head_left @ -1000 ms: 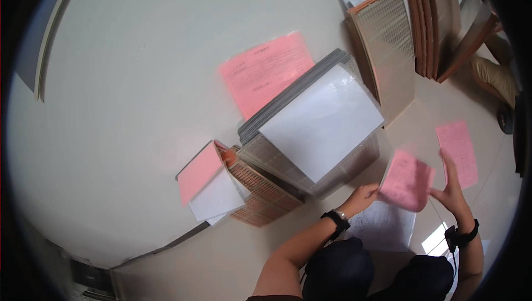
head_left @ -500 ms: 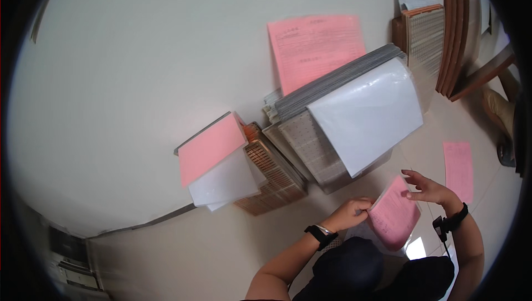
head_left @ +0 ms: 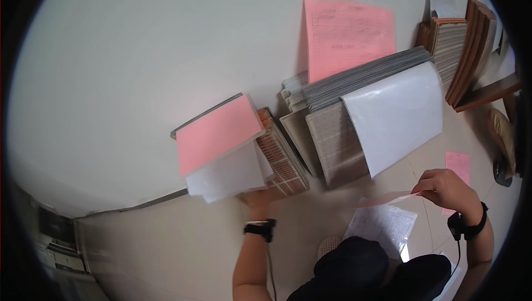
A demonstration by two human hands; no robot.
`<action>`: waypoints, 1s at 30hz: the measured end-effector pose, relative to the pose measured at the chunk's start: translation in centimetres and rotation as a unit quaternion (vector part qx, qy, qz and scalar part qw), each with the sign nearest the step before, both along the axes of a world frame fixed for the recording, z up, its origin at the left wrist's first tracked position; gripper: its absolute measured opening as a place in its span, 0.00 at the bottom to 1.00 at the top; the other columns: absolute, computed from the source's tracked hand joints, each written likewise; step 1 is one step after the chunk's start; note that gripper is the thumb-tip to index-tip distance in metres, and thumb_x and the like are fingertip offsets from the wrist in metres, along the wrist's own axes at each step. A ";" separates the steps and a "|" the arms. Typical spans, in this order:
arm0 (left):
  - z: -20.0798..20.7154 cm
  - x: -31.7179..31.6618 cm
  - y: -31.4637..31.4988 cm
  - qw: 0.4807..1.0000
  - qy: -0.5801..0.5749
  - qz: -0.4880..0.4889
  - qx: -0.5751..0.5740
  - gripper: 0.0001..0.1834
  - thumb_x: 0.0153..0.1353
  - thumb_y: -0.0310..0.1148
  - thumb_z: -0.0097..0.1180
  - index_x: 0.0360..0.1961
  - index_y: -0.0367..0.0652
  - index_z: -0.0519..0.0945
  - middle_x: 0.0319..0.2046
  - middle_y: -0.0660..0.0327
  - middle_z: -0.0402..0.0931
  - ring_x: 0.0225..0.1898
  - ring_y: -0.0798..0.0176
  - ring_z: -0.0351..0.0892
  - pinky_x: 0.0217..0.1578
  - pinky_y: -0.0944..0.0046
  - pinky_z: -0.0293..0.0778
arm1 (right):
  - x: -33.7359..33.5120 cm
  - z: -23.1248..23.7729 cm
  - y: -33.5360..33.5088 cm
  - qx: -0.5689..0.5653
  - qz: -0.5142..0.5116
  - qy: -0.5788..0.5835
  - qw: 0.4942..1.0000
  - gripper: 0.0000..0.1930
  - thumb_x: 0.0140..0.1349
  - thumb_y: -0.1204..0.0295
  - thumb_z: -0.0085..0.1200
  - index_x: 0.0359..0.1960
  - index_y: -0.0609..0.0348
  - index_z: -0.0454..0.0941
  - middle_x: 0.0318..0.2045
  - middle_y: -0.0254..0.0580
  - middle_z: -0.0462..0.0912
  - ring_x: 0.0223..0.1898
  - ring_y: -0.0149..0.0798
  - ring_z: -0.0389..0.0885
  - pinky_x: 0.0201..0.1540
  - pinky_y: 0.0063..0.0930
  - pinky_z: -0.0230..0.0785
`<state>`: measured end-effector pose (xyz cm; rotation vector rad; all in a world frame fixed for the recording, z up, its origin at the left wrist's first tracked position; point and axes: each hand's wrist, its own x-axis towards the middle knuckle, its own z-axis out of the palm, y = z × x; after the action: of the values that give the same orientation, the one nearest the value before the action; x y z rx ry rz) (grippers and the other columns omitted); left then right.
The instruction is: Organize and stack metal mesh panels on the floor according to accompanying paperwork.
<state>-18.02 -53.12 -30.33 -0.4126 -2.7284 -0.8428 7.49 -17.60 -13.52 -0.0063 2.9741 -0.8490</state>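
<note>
My right hand [head_left: 448, 191] pinches one edge of a pink sheet [head_left: 392, 197], which is seen nearly edge-on and smeared at its far end. My left hand [head_left: 258, 196] is at the foot of a stack of brown slotted panels [head_left: 285, 162], beside the white papers [head_left: 227, 175]. Motion blurs that hand, so its fingers cannot be made out. Above it, a pink sheet [head_left: 219, 135] rests over the white papers on the panels. Just in front of my knees lies a printed white sheet in a clear sleeve [head_left: 382, 226].
Grey panels [head_left: 338, 146] lean against the wall, with a white sheet [head_left: 396, 115] draped over them and a pink form [head_left: 352, 40] behind. Another pink sheet [head_left: 458, 167] lies on the floor at right. Brown boards [head_left: 471, 52] stand beyond, near a person's foot [head_left: 502, 172].
My left hand has let go of the pink sheet and moved left to the brown panels. My right hand now holds the sheet alone, uncovering the sleeved white sheet. The view has shifted.
</note>
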 end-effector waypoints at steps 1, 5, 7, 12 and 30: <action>-0.4 -1.7 -3.5 0.985 0.151 -0.048 -0.062 0.16 0.59 0.32 0.50 0.47 0.40 0.75 0.45 0.47 0.74 0.46 0.45 0.74 0.46 0.47 0.69 | -0.3 1.0 -0.4 0.009 0.018 -0.001 1.000 0.06 0.48 0.76 0.60 0.30 0.56 0.80 0.24 0.40 0.78 0.28 0.45 0.78 0.30 0.33 0.70; 7.7 -4.7 -6.8 0.993 0.083 -0.014 0.079 0.20 0.61 0.26 0.47 0.55 0.36 0.67 0.54 0.48 0.66 0.56 0.49 0.65 0.58 0.55 0.59 | -2.4 4.2 -1.0 0.011 0.021 0.021 0.999 0.07 0.48 0.77 0.59 0.30 0.58 0.79 0.24 0.41 0.79 0.27 0.45 0.78 0.30 0.32 0.70; 12.4 -6.3 -4.2 0.955 0.275 -0.047 0.096 0.23 0.60 0.27 0.48 0.57 0.34 0.63 0.52 0.47 0.66 0.54 0.47 0.65 0.55 0.54 0.61 | -3.9 6.5 -1.7 0.038 0.009 0.081 0.996 0.07 0.48 0.79 0.58 0.31 0.60 0.79 0.24 0.43 0.79 0.27 0.46 0.78 0.30 0.32 0.69; 11.2 -11.3 -6.1 0.949 0.264 0.099 0.140 0.27 0.59 0.33 0.53 0.58 0.35 0.63 0.54 0.46 0.61 0.56 0.46 0.61 0.55 0.53 0.61 | -9.0 10.5 -5.0 -0.004 0.063 0.175 0.983 0.09 0.47 0.83 0.56 0.32 0.60 0.79 0.26 0.43 0.79 0.29 0.45 0.79 0.30 0.30 0.70; 4.9 -13.4 -7.8 0.726 0.031 -0.042 0.686 0.14 0.61 0.33 0.52 0.41 0.34 0.67 0.32 0.57 0.74 0.29 0.64 0.73 0.28 0.64 0.72 | -33.5 8.9 -18.8 -0.109 0.139 0.263 0.949 0.08 0.62 0.72 0.47 0.33 0.66 0.73 0.19 0.46 0.70 0.22 0.40 0.70 0.32 0.28 0.66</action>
<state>-31.41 -60.91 -25.39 -0.1766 -1.3137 -2.3797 -25.99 -36.42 -4.57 -0.7545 3.1915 -1.2977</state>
